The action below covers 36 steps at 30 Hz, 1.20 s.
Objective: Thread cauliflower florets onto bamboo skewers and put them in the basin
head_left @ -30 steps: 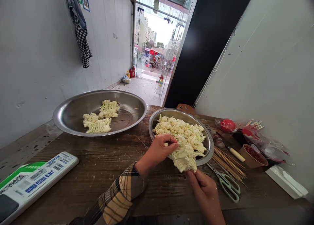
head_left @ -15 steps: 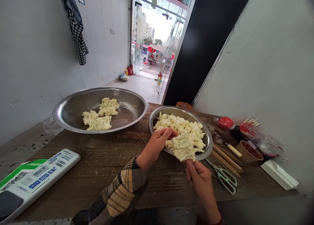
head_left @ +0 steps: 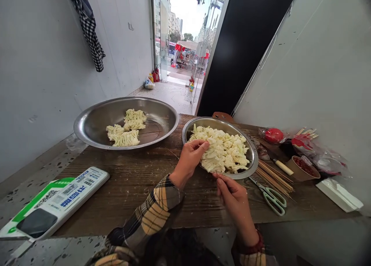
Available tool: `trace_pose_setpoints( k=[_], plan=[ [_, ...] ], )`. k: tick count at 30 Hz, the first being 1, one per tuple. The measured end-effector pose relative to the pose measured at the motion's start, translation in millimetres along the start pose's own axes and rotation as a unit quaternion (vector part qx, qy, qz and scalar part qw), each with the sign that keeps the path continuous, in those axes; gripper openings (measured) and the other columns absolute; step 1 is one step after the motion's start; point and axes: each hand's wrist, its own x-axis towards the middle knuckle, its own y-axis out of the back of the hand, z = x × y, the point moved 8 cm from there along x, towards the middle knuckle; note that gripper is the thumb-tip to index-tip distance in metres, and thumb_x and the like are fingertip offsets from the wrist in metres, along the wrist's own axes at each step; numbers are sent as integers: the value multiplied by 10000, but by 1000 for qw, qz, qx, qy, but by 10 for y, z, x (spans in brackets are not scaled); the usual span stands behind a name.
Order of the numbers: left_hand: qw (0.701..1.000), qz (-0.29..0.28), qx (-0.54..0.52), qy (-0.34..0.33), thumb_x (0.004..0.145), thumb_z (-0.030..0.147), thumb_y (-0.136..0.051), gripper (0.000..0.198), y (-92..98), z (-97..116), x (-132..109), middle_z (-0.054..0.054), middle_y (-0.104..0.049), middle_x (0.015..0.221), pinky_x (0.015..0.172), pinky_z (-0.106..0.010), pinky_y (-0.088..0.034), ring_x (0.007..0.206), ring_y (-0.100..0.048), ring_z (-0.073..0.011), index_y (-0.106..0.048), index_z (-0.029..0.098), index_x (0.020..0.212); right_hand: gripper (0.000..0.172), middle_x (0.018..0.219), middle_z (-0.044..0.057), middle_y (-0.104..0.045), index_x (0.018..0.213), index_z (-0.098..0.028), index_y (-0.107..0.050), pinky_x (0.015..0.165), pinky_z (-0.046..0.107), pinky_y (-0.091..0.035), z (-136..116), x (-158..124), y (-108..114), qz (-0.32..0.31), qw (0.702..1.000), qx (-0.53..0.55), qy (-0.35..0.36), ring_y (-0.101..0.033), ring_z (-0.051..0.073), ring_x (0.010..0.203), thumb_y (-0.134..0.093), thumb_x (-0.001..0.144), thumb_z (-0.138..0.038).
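Pale cauliflower floret (head_left: 215, 163) is sitting clasped in the left hand (head_left: 189, 161); the right hand (head_left: 233, 198) is pinching its stem, and gripping low is probably steadying it.

Silver steel bowl (head_left: 237, 176) holds cream-white cauliflower (head_left: 223, 152). Left of bowl: bigger silver pan (head_left: 89, 123), pale yellow-green florets (head_left: 126, 132), green, white and blue box (head_left: 58, 202). Right of it: mint-green-handled scissors (head_left: 266, 192), tan skewers (head_left: 275, 177), red-filled brown cup (head_left: 301, 169). Near side: yellow-black plaid sleeve (head_left: 153, 212); dark brown wood table (head_left: 130, 181).
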Motion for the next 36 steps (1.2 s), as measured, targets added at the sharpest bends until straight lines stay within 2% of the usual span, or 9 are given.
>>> trace_pose_setpoints(
  k=[3,8,15,20,24,27,29,32,36],
  plan=[
    [1000,5,7,-10,731,402,-662,276,2,13,-6,5,-569,671,610,-224,-360,649,-463,-108,-655,127,729,361,540,-55,-495,1062,-147,-685,410,209,-333,57,-2,-39,20,1000,15,0,-388,70,402,-565,862,-422],
    [999,16,34,-34,752,398,-639,273,-3,32,-24,21,-508,642,590,-215,-338,636,-416,-100,-623,131,698,314,516,-48,-481,967,-148,-729,531,240,-421,5,19,-96,70,996,6,58,-461,99,486,-558,867,-391],
    [997,32,59,-41,781,398,-606,274,-6,1,-56,31,-456,641,561,-209,-306,615,-369,-90,-581,138,697,295,546,-20,-533,946,-161,-746,566,259,-457,-13,0,-99,117,988,-34,98,-487,121,516,-552,866,-368],
    [996,37,66,-54,788,380,-600,248,-31,34,-87,30,-463,670,572,-202,-311,635,-378,-90,-582,144,714,317,604,14,-603,943,-161,-748,507,241,-436,-24,-7,-96,113,986,-54,108,-506,129,522,-533,875,-384],
    [996,30,55,-56,796,373,-596,241,-47,31,-100,25,-470,689,591,-203,-324,654,-387,-93,-579,144,724,315,597,18,-601,911,-163,-749,523,244,-442,8,-8,-96,114,987,-57,101,-523,137,540,-525,882,-382],
    [997,28,53,-56,793,365,-604,233,-50,24,-101,24,-473,695,590,-203,-321,652,-381,-90,-579,143,727,321,687,46,-651,903,-158,-741,560,252,-458,21,4,-90,123,986,-52,104,-565,156,609,-526,879,-395],
    [997,23,46,-57,792,360,-605,227,-52,29,-98,24,-471,695,590,-201,-319,651,-378,-88,-579,143,730,333,657,35,-631,846,-153,-732,550,243,-445,7,22,-94,116,986,-57,102,-553,148,593,-520,880,-407],
    [999,17,18,-45,777,349,-614,217,-40,40,-95,24,-475,686,595,-202,-325,648,-389,-88,-575,142,726,365,524,-19,-516,732,-153,-699,517,226,-411,-47,35,-109,82,989,-77,95,-482,119,504,-510,882,-427],
    [1000,0,3,-23,746,346,-626,217,-27,43,-101,6,-523,684,604,-218,-346,649,-433,-99,-600,131,724,356,532,-25,-537,790,-161,-700,503,218,-427,-81,-11,-38,65,990,-106,71,-503,121,491,-540,846,-474]
  ],
)
